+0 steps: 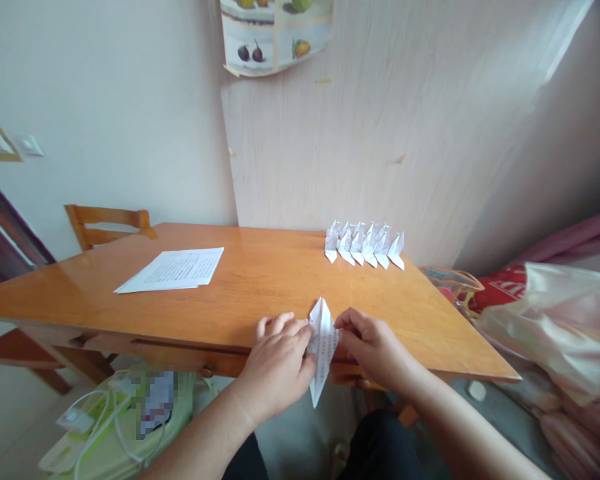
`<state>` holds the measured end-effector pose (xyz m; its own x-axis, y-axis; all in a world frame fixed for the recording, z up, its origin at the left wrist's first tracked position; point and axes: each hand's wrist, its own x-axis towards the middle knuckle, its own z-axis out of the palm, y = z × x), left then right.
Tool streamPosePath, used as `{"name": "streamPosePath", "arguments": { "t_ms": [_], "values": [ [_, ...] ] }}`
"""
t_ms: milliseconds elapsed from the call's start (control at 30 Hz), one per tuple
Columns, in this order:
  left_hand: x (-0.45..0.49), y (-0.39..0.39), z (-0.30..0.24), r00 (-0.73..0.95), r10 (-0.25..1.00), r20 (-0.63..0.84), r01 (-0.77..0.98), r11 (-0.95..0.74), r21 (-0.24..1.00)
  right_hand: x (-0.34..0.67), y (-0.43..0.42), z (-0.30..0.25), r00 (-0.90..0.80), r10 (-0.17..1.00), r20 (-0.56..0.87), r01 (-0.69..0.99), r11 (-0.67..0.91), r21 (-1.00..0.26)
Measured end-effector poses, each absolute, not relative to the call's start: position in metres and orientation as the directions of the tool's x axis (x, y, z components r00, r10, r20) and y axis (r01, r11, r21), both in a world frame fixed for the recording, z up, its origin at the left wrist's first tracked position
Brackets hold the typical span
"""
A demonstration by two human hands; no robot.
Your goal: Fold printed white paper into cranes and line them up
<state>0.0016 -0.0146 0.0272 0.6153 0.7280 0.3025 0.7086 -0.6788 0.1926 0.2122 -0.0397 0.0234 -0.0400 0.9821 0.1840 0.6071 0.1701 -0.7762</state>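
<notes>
A long, pointed piece of folded paper (323,347) with printed text stands between my hands at the table's front edge, its lower tip jutting past the edge. My left hand (283,357) grips its left side, thumb low and fingers higher up. On the opposite side, my right hand (367,337) pinches the paper's right edge between thumb and fingertips. Several folded paper figures (364,245) stand in rows at the back right of the table. A stack of printed sheets (173,269) lies flat on the left.
The wooden table (260,267) meets the wall at the back. A wooden chair (110,217) stands behind its left end. Below the front edge sits a light green bag (180,407) with white cables. Plastic bags (555,320) crowd the right side.
</notes>
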Motion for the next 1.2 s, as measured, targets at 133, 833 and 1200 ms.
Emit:
{"name": "streamPosePath", "arguments": {
  "t_ms": [133, 833, 1200],
  "values": [
    [0.000, -0.007, 0.032, 0.698, 0.667, 0.260, 0.650, -0.743, 0.160, 0.229, -0.028, 0.022, -0.253, 0.880, 0.402, 0.752, 0.440, -0.491],
    [-0.009, 0.016, 0.036, 0.772, 0.572, 0.277, 0.529, -0.820, 0.219, 0.207, -0.037, 0.024, -0.297, 0.874, 0.385, 0.880, 0.407, -0.244],
    [-0.011, 0.014, 0.033, 0.723, 0.612, 0.320, 0.537, -0.790, 0.297, 0.198, -0.047, 0.023, -0.301, 0.868, 0.394, 0.835, 0.440, -0.330]
  ]
}}
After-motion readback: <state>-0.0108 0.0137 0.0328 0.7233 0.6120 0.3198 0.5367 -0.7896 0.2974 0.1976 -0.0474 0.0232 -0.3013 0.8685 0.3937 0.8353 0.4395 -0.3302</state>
